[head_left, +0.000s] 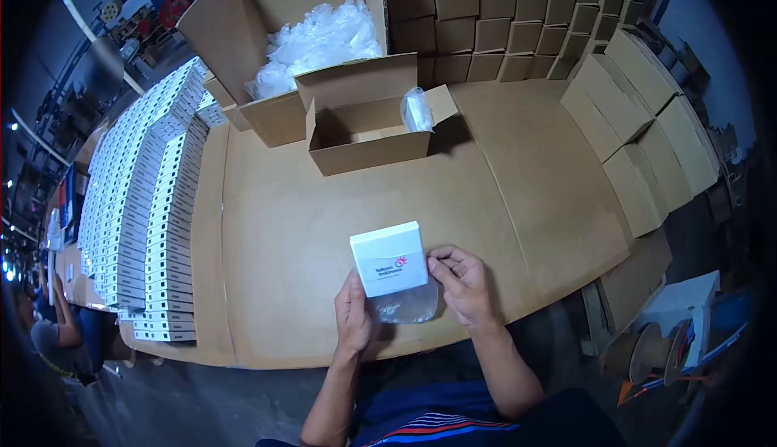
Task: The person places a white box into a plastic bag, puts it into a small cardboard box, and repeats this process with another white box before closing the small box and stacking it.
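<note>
A small white box (388, 254) with a red logo and dark print is held upright above the table's near part. Clear plastic (409, 307) shows below it, between both hands. My left hand (354, 315) is closed on the box's lower left edge. On the right, my right hand (464, 285) pinches the plastic beside the box's edge. Beyond them stands an open brown carton (372, 155), its flaps up, with a plastic-wrapped white item (417, 111) at its right end.
A large carton (279, 119) full of clear plastic bags (324, 38) stands behind. Stacked white boxes (166, 236) line the left side. Brown cartons (490, 2) are stacked at the back, more cartons (635, 151) at the right. A person (61, 338) is at far left.
</note>
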Action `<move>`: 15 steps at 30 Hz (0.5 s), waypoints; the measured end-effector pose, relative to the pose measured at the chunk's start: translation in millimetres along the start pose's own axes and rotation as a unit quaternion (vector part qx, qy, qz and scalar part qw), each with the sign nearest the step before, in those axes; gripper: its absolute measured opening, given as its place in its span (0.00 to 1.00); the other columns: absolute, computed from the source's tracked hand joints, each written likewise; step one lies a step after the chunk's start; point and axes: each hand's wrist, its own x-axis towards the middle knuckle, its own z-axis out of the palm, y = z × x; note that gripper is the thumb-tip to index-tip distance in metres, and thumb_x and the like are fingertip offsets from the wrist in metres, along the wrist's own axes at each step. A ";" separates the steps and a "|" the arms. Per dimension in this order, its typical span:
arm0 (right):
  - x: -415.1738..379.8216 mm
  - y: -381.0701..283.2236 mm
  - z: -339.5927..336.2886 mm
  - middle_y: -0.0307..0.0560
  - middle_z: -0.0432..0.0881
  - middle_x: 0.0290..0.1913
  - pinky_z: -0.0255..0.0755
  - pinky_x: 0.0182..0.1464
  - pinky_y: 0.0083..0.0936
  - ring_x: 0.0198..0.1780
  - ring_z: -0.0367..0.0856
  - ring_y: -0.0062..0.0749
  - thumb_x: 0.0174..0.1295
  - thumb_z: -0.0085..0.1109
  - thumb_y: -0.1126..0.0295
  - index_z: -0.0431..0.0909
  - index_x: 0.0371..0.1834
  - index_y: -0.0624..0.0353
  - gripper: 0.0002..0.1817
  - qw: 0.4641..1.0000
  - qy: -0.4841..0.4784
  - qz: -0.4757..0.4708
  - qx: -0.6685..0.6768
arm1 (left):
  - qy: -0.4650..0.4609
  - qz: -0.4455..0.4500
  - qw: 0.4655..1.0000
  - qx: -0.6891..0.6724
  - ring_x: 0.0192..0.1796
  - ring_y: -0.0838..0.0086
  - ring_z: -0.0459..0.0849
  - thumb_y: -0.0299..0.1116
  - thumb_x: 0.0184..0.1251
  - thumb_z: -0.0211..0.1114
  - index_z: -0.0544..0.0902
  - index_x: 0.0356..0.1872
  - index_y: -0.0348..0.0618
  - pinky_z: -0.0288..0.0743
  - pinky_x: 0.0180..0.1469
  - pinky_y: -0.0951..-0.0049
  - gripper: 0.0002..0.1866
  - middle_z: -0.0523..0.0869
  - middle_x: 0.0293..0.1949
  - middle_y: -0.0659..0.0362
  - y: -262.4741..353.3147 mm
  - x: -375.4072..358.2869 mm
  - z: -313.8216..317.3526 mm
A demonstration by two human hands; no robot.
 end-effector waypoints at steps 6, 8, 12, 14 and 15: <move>1.9 -0.2 1.9 0.44 0.89 0.45 0.77 0.51 0.16 0.46 0.84 0.18 0.75 0.61 0.78 0.82 0.49 0.68 0.06 0.996 0.009 -0.076 -0.045 | 0.010 0.047 0.993 0.105 0.66 0.67 0.80 0.46 0.90 0.42 0.73 0.72 0.27 0.70 0.70 0.66 0.30 0.84 0.64 0.48 -2.1 0.8 -3.6; 0.9 -1.7 10.9 0.45 0.89 0.47 0.77 0.52 0.17 0.47 0.84 0.19 0.75 0.60 0.77 0.82 0.50 0.68 0.07 0.993 0.023 -0.109 -0.032 | 0.004 0.047 0.993 0.112 0.66 0.65 0.80 0.46 0.90 0.42 0.71 0.74 0.27 0.70 0.71 0.65 0.30 0.83 0.65 0.47 -5.7 1.7 -5.9; 3.0 0.3 17.3 0.51 0.89 0.49 0.79 0.54 0.20 0.49 0.86 0.23 0.76 0.59 0.76 0.80 0.50 0.68 0.07 0.987 0.031 -0.152 -0.051 | 0.007 0.112 0.992 0.065 0.68 0.60 0.80 0.47 0.89 0.42 0.66 0.77 0.28 0.69 0.73 0.61 0.31 0.79 0.69 0.43 7.0 14.0 10.1; 3.1 -5.5 24.9 0.54 0.89 0.50 0.80 0.56 0.22 0.50 0.86 0.26 0.77 0.58 0.75 0.80 0.50 0.68 0.07 0.986 0.022 -0.162 -0.035 | 0.002 0.086 0.996 0.026 0.69 0.61 0.79 0.47 0.90 0.42 0.65 0.77 0.28 0.67 0.74 0.61 0.32 0.79 0.69 0.43 8.1 13.7 13.8; 3.6 -4.0 26.4 0.56 0.89 0.50 0.80 0.57 0.25 0.50 0.87 0.29 0.77 0.57 0.76 0.79 0.50 0.68 0.06 0.987 0.017 -0.157 -0.037 | 0.000 0.075 0.997 0.006 0.69 0.61 0.78 0.47 0.90 0.42 0.64 0.78 0.28 0.66 0.75 0.61 0.32 0.79 0.69 0.44 8.9 14.4 15.4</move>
